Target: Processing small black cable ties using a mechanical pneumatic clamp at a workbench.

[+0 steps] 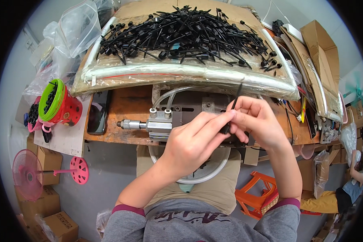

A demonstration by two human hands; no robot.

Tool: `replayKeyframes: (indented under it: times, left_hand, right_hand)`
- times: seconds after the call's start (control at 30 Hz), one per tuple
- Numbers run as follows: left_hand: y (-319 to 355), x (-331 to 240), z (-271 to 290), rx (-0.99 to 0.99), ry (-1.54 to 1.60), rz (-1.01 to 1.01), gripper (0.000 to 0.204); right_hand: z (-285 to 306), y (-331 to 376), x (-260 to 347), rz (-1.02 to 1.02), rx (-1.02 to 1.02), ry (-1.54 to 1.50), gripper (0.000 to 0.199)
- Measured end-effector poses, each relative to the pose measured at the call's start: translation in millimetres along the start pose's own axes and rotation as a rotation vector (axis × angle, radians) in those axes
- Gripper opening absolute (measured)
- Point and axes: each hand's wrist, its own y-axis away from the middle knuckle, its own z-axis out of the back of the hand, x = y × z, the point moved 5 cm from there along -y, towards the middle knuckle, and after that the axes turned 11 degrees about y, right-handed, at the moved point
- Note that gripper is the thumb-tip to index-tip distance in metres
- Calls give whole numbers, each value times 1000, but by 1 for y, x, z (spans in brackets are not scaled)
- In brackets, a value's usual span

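My left hand [195, 135] and my right hand [258, 121] meet above the front edge of the bench, their fingertips almost touching. Between them is a small black plastic piece with a thin pointed stem [237, 95], which sticks up past my right fingers. A dark, chunky part [225, 129] shows under my left fingertips; my fingers cover where it meets the stem. Both hands are closed in a pinch. Left of my hands, a metal pneumatic cylinder [159, 128] with clear hoses [167, 94] is fixed to the bench.
A heap of black stemmed pieces [185, 34] lies on a film-wrapped tray [149, 71] behind my hands. At left are a red and green bucket [70, 109] and a phone [98, 115]. A white basket [213, 171] rests at my lap. An orange stool [256, 193] stands lower right; another person [347, 189] is beyond.
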Motion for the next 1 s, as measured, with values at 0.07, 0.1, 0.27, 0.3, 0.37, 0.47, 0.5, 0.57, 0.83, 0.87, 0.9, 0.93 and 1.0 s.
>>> replayKeyframes:
  times: [0.07,0.1,0.27,0.3,0.37,0.47,0.5,0.57,0.83,0.87,0.9,0.93,1.0]
  left_hand:
    - [8,3,5,-36,-39,-37,38]
    - [11,5,8,-54,-57,-55,37]
    - [30,-1,5,44,-72,95,29]
    - [36,1,2,73,-103,102,28]
    - [45,3,-6,72,-143,87,26]
    - [57,10,-19,141,-206,73,24]
    - [60,13,-21,157,-246,80,24]
    - [65,19,-26,181,-295,65,22]
    - [65,25,-33,229,-439,5,24]
    - [64,26,-33,228,-431,6,24]
    - [63,26,-33,226,-425,9,24]
    - [63,26,-33,224,-420,12,24]
    - [65,28,-34,235,-429,24,25]
  right_hand:
    - [8,-9,10,-4,-95,168,24]
    - [13,-16,16,12,-194,261,25]
    - [90,-77,86,616,-728,1060,24]
    - [104,-99,93,496,-696,1255,32]
    - [114,-140,92,369,-690,1392,45]
    - [143,-181,77,207,-680,1542,60]
    - [139,-190,76,174,-682,1592,64]
    - [144,-195,73,73,-598,1554,60]
    - [148,-153,71,45,-464,1573,54]
    - [152,-146,71,62,-464,1592,54]
    - [148,-139,73,81,-464,1610,54]
    - [141,-136,76,-17,-368,1616,53]
    - [139,-137,78,62,-405,1588,52]
